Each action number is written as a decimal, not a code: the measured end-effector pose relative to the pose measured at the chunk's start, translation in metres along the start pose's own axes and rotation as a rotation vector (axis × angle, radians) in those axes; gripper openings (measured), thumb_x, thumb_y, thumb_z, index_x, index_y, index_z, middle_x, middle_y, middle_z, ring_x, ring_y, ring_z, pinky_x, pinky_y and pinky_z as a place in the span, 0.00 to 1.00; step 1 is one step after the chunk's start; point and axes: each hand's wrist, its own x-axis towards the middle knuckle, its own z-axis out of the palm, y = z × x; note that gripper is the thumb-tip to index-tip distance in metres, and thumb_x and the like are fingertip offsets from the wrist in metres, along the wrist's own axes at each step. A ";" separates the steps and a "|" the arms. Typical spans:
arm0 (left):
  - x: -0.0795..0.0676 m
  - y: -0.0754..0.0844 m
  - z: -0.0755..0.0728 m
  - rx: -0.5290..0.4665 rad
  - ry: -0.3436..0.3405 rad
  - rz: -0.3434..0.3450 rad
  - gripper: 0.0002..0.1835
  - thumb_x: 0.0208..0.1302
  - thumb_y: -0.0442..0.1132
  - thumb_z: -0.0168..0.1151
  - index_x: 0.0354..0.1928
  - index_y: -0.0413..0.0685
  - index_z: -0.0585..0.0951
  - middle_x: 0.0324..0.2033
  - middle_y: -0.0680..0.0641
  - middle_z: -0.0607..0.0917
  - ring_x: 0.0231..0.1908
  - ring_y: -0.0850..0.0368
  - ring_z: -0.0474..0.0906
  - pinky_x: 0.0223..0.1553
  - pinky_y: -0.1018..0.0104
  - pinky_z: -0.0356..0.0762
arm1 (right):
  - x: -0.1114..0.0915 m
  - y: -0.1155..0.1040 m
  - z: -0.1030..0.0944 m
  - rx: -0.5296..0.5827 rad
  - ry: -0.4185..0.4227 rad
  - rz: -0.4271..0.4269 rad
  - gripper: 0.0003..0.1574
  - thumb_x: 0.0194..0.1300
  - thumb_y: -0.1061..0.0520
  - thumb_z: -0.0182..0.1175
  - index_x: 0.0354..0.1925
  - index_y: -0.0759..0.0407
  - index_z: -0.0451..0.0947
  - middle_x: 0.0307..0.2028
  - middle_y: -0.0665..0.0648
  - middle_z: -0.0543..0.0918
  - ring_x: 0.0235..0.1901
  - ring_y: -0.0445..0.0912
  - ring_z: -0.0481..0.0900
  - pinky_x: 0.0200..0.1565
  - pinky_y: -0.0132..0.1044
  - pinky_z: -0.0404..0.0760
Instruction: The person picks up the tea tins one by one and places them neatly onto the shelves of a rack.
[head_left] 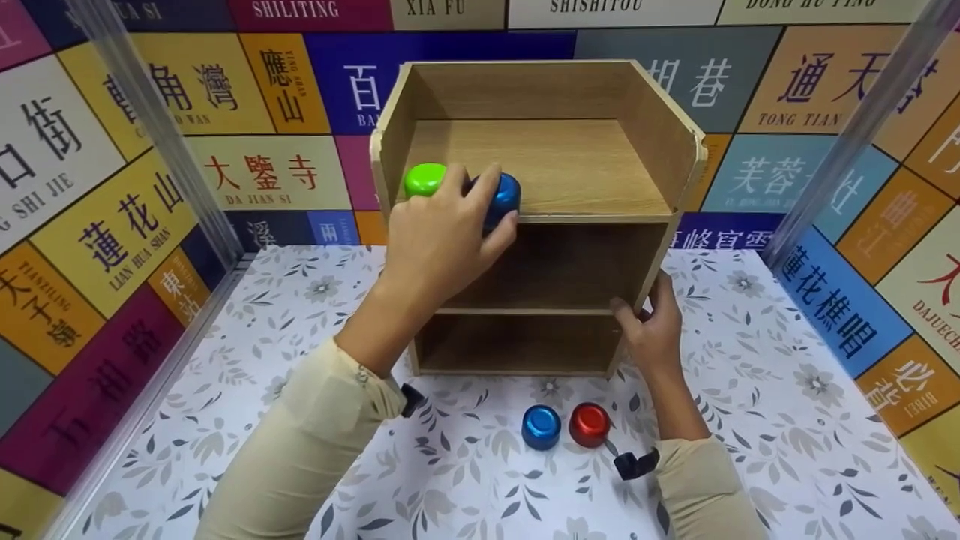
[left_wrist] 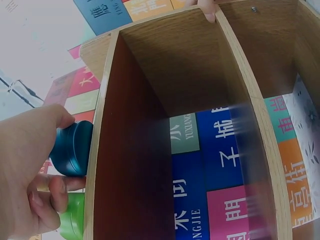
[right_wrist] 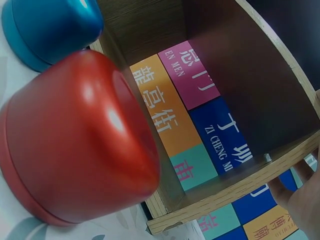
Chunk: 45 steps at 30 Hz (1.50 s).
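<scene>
On the top board of a small wooden shelf (head_left: 555,165), my left hand (head_left: 442,232) grips a dark blue metallic canister (head_left: 507,196) near the front edge. Just left of it stands a bright green canister (head_left: 424,180), partly covered by the fingers in the head view. The left wrist view has the blue canister (left_wrist: 74,148) between thumb and fingers, its base at the board. My right hand (head_left: 654,330) holds the shelf's right side panel, thumb at the front edge and fingers behind. Before the shelf, a lighter blue canister (head_left: 541,427) and a red canister (head_left: 589,424) stand on the table.
Below the top board, the shelf has two open compartments, split by a middle board (head_left: 525,311). A white leaf-patterned cloth (head_left: 750,420) covers the table. Colourful sign-printed walls (head_left: 270,172) surround it, with clear posts (head_left: 825,135) at the corners.
</scene>
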 end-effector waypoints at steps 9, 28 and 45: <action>0.001 0.001 0.000 -0.017 -0.036 -0.029 0.32 0.63 0.66 0.42 0.64 0.59 0.68 0.46 0.44 0.77 0.21 0.48 0.73 0.25 0.53 0.79 | 0.000 -0.001 0.000 0.003 0.009 0.015 0.37 0.56 0.64 0.61 0.63 0.52 0.65 0.56 0.54 0.73 0.57 0.45 0.70 0.50 0.41 0.77; 0.002 0.005 -0.001 -0.030 -0.059 -0.048 0.32 0.64 0.65 0.40 0.66 0.62 0.65 0.57 0.44 0.73 0.26 0.47 0.77 0.28 0.51 0.80 | 0.001 -0.003 0.001 0.015 0.010 -0.003 0.38 0.55 0.64 0.62 0.63 0.53 0.64 0.56 0.56 0.73 0.56 0.46 0.71 0.47 0.35 0.78; -0.016 0.010 -0.009 -0.131 0.214 0.020 0.28 0.65 0.58 0.44 0.63 0.57 0.69 0.51 0.47 0.75 0.26 0.56 0.77 0.22 0.65 0.76 | 0.001 -0.002 0.000 -0.012 0.004 0.014 0.38 0.56 0.63 0.62 0.64 0.52 0.64 0.57 0.54 0.73 0.58 0.45 0.70 0.51 0.41 0.77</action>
